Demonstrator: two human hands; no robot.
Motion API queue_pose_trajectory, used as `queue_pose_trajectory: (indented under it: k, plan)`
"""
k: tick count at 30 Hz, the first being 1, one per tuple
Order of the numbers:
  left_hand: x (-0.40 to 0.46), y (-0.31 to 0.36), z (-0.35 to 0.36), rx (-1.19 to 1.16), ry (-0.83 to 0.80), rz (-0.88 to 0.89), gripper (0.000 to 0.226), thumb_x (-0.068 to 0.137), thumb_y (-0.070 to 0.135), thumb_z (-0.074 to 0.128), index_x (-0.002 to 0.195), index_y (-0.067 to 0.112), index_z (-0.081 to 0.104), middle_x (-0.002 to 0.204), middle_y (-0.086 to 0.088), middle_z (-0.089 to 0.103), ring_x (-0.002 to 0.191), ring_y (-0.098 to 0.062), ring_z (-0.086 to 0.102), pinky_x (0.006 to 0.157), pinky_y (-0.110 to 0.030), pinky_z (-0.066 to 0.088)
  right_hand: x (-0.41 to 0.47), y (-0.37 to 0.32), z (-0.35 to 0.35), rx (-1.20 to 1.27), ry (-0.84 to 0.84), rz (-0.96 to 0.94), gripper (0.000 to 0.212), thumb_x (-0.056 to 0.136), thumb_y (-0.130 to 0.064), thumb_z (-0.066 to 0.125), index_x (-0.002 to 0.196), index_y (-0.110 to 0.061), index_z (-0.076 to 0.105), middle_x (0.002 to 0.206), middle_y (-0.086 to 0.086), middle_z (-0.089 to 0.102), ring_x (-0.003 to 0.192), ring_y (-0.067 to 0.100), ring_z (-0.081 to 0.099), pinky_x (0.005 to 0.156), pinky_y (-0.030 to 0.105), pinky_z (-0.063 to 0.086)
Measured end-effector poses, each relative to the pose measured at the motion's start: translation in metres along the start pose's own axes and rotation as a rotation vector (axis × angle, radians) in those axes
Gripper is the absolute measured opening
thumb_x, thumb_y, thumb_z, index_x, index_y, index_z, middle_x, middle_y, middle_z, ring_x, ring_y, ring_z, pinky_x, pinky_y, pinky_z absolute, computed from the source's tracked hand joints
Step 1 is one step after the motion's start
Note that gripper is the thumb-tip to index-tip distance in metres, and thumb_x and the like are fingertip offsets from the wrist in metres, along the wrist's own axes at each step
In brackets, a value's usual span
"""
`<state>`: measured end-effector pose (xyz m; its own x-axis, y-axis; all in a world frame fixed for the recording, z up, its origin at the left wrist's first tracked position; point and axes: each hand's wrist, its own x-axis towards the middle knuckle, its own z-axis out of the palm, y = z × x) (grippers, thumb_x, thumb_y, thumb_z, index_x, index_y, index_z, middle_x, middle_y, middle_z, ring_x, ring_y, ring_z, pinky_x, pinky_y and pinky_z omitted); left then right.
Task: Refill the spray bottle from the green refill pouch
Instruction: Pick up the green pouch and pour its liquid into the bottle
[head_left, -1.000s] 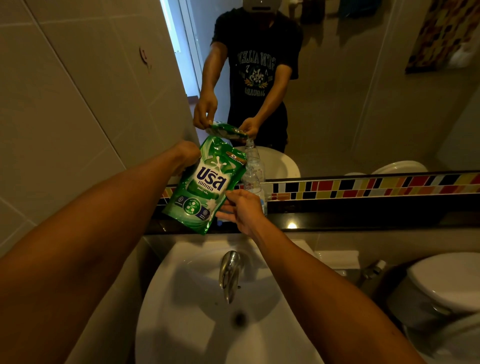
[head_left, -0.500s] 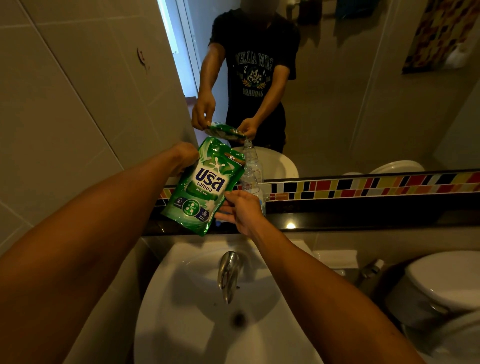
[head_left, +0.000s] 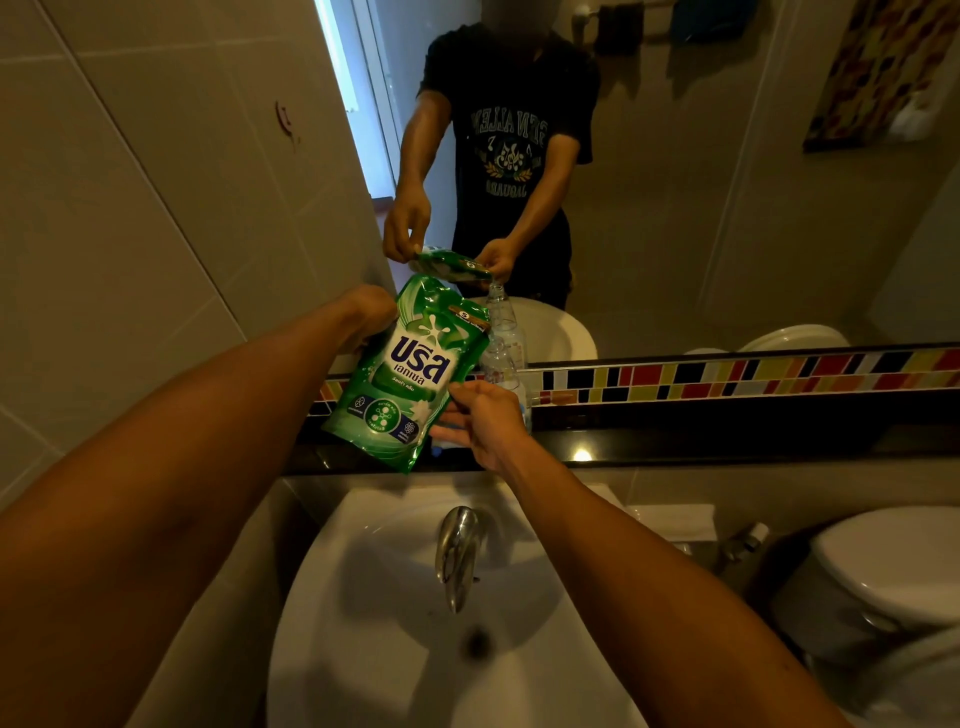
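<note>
The green refill pouch (head_left: 405, 371) is tilted with its top corner over the mouth of a clear bottle (head_left: 501, 364) that stands on the dark ledge (head_left: 727, 441) under the mirror. My left hand (head_left: 371, 312) grips the pouch at its upper left edge. My right hand (head_left: 480, 418) is wrapped around the lower part of the bottle, fingers touching the pouch's right side. The bottle has no spray head on it. Whether liquid flows cannot be told.
Below the ledge sits a white basin (head_left: 363, 649) with a chrome tap (head_left: 457, 551). A toilet (head_left: 883, 566) stands at the right. The mirror (head_left: 675, 208) above a strip of coloured tiles (head_left: 727, 374) reflects a person holding the pouch. Tiled wall at left.
Almost nothing differs; both hands hold the same pose with the pouch tilted over the bottle, and the view shifts slightly.
</note>
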<state>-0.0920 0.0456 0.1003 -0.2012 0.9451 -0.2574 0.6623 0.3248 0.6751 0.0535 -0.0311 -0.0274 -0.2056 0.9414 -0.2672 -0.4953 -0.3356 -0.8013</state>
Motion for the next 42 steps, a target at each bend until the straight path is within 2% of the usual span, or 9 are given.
queue_pose_trajectory:
  k: [4, 8, 18, 21, 24, 30, 36, 42]
  plan:
    - [0.0, 0.0, 0.0, 0.007, -0.008, -0.004, 0.021, 0.1, 0.016, 0.04, 0.083, 0.012, 0.052, 0.099, -0.016, 0.059, 0.092, -0.029, 0.055, 0.086, -0.041, 0.046, 0.0, -0.001, 0.0, -0.007, -0.002, -0.002, 0.014, 0.102, -0.011, 0.055, 0.112, -0.001, 0.058, 0.098, 0.02, 0.076, 0.087, 0.032, 0.077, 0.07, 0.042, 0.065]
    - [-0.001, 0.0, -0.002, 0.02, -0.003, -0.004, 0.02, 0.1, 0.015, 0.04, 0.084, 0.012, 0.052, 0.101, -0.016, 0.06, 0.092, -0.029, 0.056, 0.087, -0.041, 0.047, 0.0, -0.001, 0.002, -0.002, -0.008, 0.002, 0.012, 0.102, -0.011, 0.056, 0.109, -0.002, 0.059, 0.096, 0.019, 0.076, 0.084, 0.031, 0.076, 0.065, 0.039, 0.065]
    - [-0.005, 0.004, -0.004, 0.041, -0.014, -0.012, 0.019, 0.1, 0.017, 0.041, 0.089, 0.01, 0.054, 0.103, -0.016, 0.061, 0.095, -0.029, 0.057, 0.085, -0.041, 0.046, -0.002, 0.0, 0.004, 0.004, -0.014, -0.007, 0.023, 0.101, -0.012, 0.057, 0.119, 0.004, 0.057, 0.103, 0.023, 0.076, 0.088, 0.033, 0.076, 0.069, 0.041, 0.065]
    - [-0.007, 0.004, -0.004, 0.047, -0.016, -0.015, 0.018, 0.1, 0.018, 0.041, 0.101, 0.009, 0.056, 0.113, -0.019, 0.063, 0.098, -0.031, 0.057, 0.084, -0.042, 0.046, -0.002, 0.0, 0.004, 0.003, -0.007, -0.008, 0.011, 0.101, -0.011, 0.057, 0.107, -0.002, 0.059, 0.098, 0.021, 0.077, 0.087, 0.033, 0.077, 0.069, 0.042, 0.065]
    - [-0.008, 0.004, -0.006, 0.055, -0.015, -0.023, 0.019, 0.099, 0.017, 0.042, 0.104, 0.008, 0.057, 0.12, -0.021, 0.063, 0.102, -0.033, 0.059, 0.087, -0.042, 0.047, -0.002, -0.001, 0.004, 0.003, -0.009, -0.009, 0.007, 0.102, -0.011, 0.056, 0.102, -0.004, 0.059, 0.09, 0.017, 0.077, 0.081, 0.03, 0.077, 0.065, 0.039, 0.065]
    - [-0.011, 0.005, -0.007, 0.055, -0.009, -0.023, 0.015, 0.099, 0.016, 0.042, 0.095, 0.01, 0.055, 0.107, -0.018, 0.061, 0.095, -0.03, 0.056, 0.077, -0.04, 0.045, -0.005, -0.001, 0.006, 0.006, -0.011, -0.013, 0.007, 0.102, -0.01, 0.056, 0.102, -0.004, 0.058, 0.086, 0.015, 0.077, 0.075, 0.027, 0.077, 0.058, 0.035, 0.063]
    - [-0.013, 0.007, -0.008, 0.047, -0.01, -0.018, 0.017, 0.099, 0.014, 0.042, 0.087, 0.011, 0.053, 0.106, -0.017, 0.06, 0.096, -0.03, 0.056, 0.082, -0.041, 0.045, -0.006, -0.002, 0.006, 0.007, -0.017, -0.012, 0.008, 0.102, -0.011, 0.056, 0.104, -0.004, 0.059, 0.09, 0.016, 0.077, 0.081, 0.028, 0.077, 0.064, 0.038, 0.064]
    - [-0.017, 0.008, -0.007, 0.035, -0.034, -0.017, 0.02, 0.1, 0.016, 0.041, 0.084, 0.011, 0.052, 0.092, -0.012, 0.059, 0.089, -0.027, 0.055, 0.073, -0.037, 0.044, -0.006, -0.003, 0.005, -0.013, -0.008, -0.007, 0.009, 0.102, -0.012, 0.056, 0.103, -0.004, 0.059, 0.087, 0.015, 0.078, 0.08, 0.028, 0.077, 0.064, 0.037, 0.064]
